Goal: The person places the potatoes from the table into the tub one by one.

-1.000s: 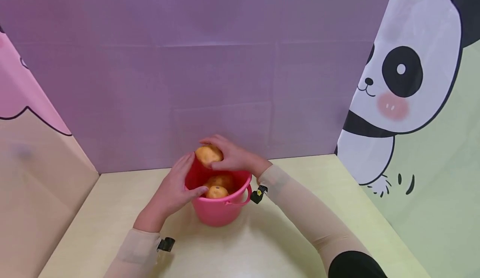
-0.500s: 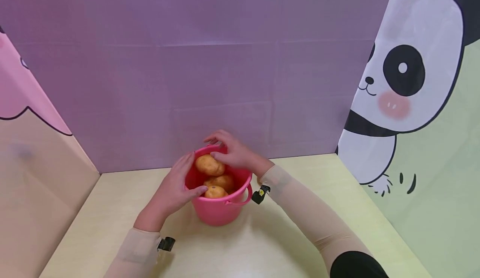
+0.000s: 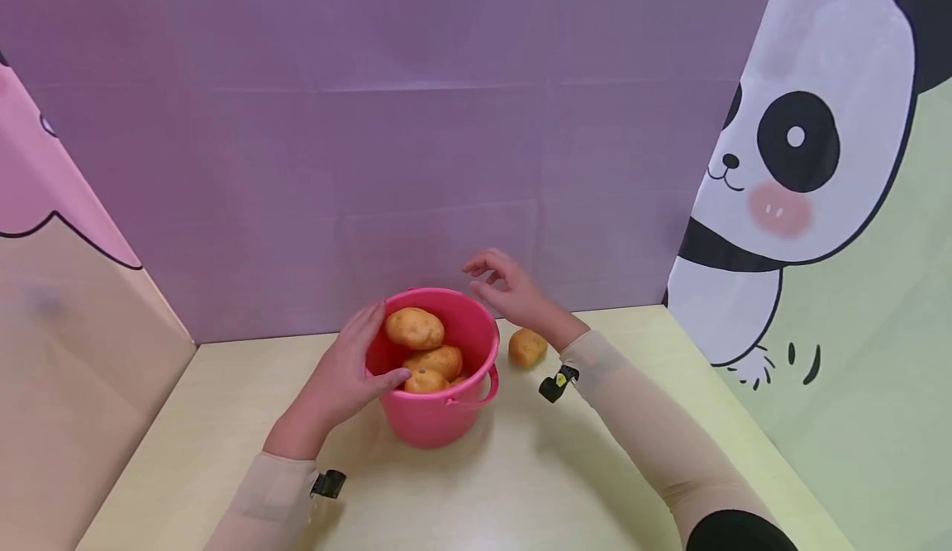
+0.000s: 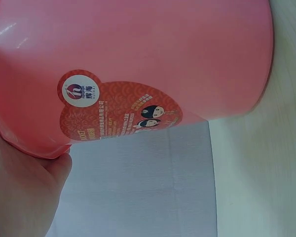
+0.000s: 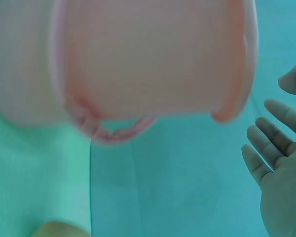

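Note:
A pink bucket (image 3: 435, 420) stands upright with several potatoes inside, among them an upper potato (image 3: 414, 328) leaning at the back left. My left hand (image 3: 338, 377) grips its left side, with the thumb over the front rim and the fingers along the far left rim. In the left wrist view, part of that hand (image 4: 19, 187) shows at the rim, beside a red sticker on the bucket wall. Nothing is in my right hand (image 3: 513, 289), raised to the right of the bucket with relaxed fingers. Just below its wrist, a loose potato (image 3: 527, 348) lies on the table.
The pale wooden table (image 3: 416, 501) ends at a purple backdrop (image 3: 446, 163) close behind the bucket. Side panels with cartoon prints flank it, a panda (image 3: 803, 220) on the right. The bucket's pink handle (image 3: 487, 396) hangs out at the right.
My right hand has lowered a potato into the bucket, let go of it and moved right, out of the bucket. The loose potato is now uncovered. The left hand has stayed in place.

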The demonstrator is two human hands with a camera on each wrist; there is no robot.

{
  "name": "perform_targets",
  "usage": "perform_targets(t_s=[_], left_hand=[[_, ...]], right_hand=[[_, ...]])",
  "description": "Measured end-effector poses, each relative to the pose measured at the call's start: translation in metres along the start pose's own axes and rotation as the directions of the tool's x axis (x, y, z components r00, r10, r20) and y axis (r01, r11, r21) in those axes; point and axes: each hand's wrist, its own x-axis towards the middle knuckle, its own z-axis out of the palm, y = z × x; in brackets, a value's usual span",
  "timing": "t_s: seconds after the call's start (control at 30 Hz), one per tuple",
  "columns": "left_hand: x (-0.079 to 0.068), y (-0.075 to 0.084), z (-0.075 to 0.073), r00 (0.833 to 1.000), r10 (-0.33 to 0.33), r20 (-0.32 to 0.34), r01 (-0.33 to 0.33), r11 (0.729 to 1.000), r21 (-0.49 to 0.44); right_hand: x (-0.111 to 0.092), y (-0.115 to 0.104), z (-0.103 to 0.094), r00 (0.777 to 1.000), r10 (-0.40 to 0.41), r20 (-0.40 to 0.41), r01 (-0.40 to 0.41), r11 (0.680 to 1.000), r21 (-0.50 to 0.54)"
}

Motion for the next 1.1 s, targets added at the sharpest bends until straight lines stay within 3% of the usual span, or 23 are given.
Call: perform_targets(t_s=[0.27,0.5,0.67,0.87,1.1], left_hand=[[0.000,0.002,0.002,1.000,0.004,-0.004,-0.004,1.000,-0.003],[0.000,0.002,0.003,1.000,-0.008,-0.003,0.008,1.000,-0.009],[0.000,0.003,0.002,1.000,-0.016,-0.001,0.016,1.000,-0.016],[-0.001,0.002,0.004,1.000,-0.023,-0.003,0.023,1.000,-0.012],[-0.001,0.001,0.004,1.000,-0.016,-0.005,0.015,1.000,-0.019]], right_hand=[[-0.032,0.027,-0.021,0.986,0.167,-0.005,-0.167,0.985,-0.044],[-0.054,0.046,-0.029,0.970,0.244,-0.006,-0.244,0.966,-0.083],[-0.065,0.056,-0.031,0.955,0.297,-0.023,-0.297,0.948,-0.112],[-0.075,0.066,-0.030,0.917,0.397,-0.046,-0.399,0.906,-0.139],[-0.085,0.079,-0.023,0.897,0.441,-0.037,-0.441,0.886,-0.140]])
